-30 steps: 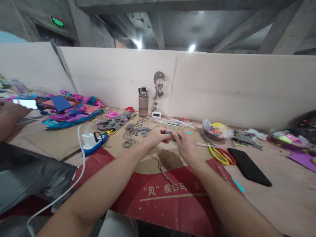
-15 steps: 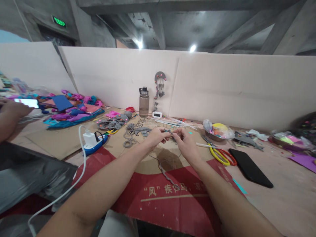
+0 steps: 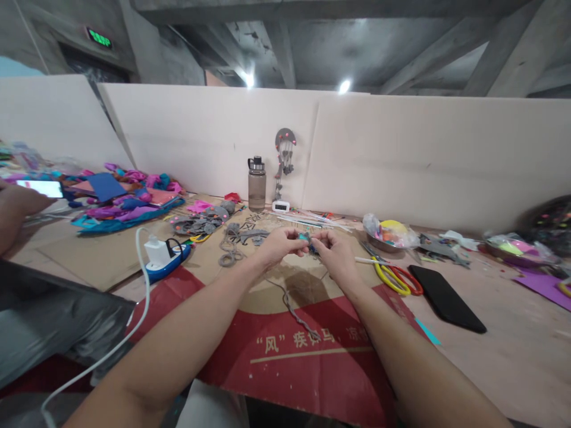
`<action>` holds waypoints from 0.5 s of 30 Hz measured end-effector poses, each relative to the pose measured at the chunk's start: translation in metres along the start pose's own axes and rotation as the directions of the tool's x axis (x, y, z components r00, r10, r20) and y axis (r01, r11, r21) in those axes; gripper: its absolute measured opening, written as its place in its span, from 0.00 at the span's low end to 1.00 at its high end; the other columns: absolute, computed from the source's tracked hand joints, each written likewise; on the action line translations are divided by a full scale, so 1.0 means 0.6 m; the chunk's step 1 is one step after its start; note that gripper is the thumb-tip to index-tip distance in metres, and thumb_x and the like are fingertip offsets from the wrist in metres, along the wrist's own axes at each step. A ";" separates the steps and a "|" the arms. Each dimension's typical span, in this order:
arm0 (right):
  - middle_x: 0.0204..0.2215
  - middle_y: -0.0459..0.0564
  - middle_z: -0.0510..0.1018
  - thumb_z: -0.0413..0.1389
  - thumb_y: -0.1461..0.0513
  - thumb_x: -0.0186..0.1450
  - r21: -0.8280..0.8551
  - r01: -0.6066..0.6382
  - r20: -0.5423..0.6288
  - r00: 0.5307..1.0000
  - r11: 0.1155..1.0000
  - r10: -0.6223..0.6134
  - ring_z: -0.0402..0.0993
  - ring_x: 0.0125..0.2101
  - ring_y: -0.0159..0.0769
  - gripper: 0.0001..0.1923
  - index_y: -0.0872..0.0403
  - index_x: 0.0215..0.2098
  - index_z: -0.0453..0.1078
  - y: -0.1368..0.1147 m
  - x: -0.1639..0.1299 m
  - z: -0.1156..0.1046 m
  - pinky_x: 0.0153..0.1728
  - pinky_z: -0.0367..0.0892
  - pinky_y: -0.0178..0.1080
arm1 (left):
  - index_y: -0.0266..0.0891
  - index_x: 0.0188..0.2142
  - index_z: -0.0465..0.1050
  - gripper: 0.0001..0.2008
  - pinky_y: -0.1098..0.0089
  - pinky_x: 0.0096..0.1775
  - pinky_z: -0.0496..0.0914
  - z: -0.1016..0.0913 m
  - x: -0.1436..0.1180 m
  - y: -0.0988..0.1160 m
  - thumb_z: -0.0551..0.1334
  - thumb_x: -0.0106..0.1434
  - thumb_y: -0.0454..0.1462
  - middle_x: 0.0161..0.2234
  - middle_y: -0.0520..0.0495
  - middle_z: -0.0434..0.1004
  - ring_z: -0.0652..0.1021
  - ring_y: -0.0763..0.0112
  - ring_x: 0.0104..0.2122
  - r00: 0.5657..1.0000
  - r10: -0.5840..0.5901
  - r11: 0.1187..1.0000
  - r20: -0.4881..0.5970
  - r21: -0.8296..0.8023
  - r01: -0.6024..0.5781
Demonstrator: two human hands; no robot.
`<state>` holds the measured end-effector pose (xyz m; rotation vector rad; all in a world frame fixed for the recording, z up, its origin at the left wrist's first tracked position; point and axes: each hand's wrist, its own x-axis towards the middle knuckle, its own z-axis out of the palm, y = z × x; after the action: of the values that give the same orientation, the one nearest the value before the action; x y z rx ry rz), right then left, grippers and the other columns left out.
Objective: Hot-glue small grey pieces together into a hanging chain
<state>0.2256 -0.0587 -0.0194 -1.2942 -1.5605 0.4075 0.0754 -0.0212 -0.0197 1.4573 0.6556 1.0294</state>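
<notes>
My left hand (image 3: pixel 282 246) and my right hand (image 3: pixel 332 252) meet above the cardboard sheet, fingertips pinched on either side of a small grey-and-teal piece (image 3: pixel 305 236). The fingers partly cover this piece, and its exact kind is too small to make out. Below the hands, a grey cord (image 3: pixel 294 312) trails over the red printed part of the cardboard (image 3: pixel 321 380). A coil of grey yarn (image 3: pixel 229 257) lies left of my left hand, beside some grey cut strips (image 3: pixel 252 236).
Right of my hands lie red-and-yellow-handled scissors (image 3: pixel 395 279), a black phone (image 3: pixel 446 300) and a metal bowl (image 3: pixel 387 242). A bottle (image 3: pixel 257 187) stands behind. On the left are a blue-and-white power strip (image 3: pixel 167 261), a white cable (image 3: pixel 145 297) and another person's hand (image 3: pixel 20 208).
The small piece has turned between my fingers, and more of its teal part shows. Both hands stay pinched on it. The whole view has shifted slightly.
</notes>
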 end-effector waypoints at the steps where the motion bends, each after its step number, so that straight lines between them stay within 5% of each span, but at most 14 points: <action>1: 0.21 0.45 0.70 0.52 0.56 0.57 0.002 0.000 0.002 1.000 1.000 0.000 0.60 0.22 0.30 0.12 0.56 0.32 0.71 0.000 0.000 0.000 0.24 0.56 0.33 | 0.31 0.29 0.70 0.07 0.76 0.26 0.66 0.002 -0.001 0.002 0.65 0.50 0.32 0.22 0.49 0.73 0.71 0.80 0.21 1.000 0.005 1.000 -0.011 0.012 -0.005; 10: 0.16 0.41 0.64 0.54 0.58 0.55 -0.094 0.053 -0.038 0.998 0.994 -0.057 0.57 0.19 0.28 0.08 0.55 0.26 0.67 -0.007 -0.005 0.004 0.21 0.52 0.32 | 0.33 0.30 0.68 0.08 0.75 0.25 0.69 0.009 -0.008 0.007 0.64 0.48 0.30 0.20 0.52 0.72 0.73 0.77 0.20 0.993 0.118 0.982 -0.032 0.149 -0.112; 15: 0.17 0.42 0.65 0.53 0.56 0.56 0.013 0.036 0.027 0.999 0.999 -0.036 0.57 0.19 0.28 0.09 0.55 0.27 0.67 -0.003 -0.003 0.007 0.21 0.53 0.32 | 0.33 0.30 0.68 0.07 0.76 0.23 0.67 0.009 -0.006 0.002 0.61 0.48 0.28 0.19 0.53 0.71 0.72 0.78 0.19 0.986 0.135 0.979 -0.097 0.169 -0.118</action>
<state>0.2212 -0.0595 -0.0207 -1.2535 -1.5992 0.4133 0.0785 -0.0270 -0.0192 1.6099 0.7463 1.1832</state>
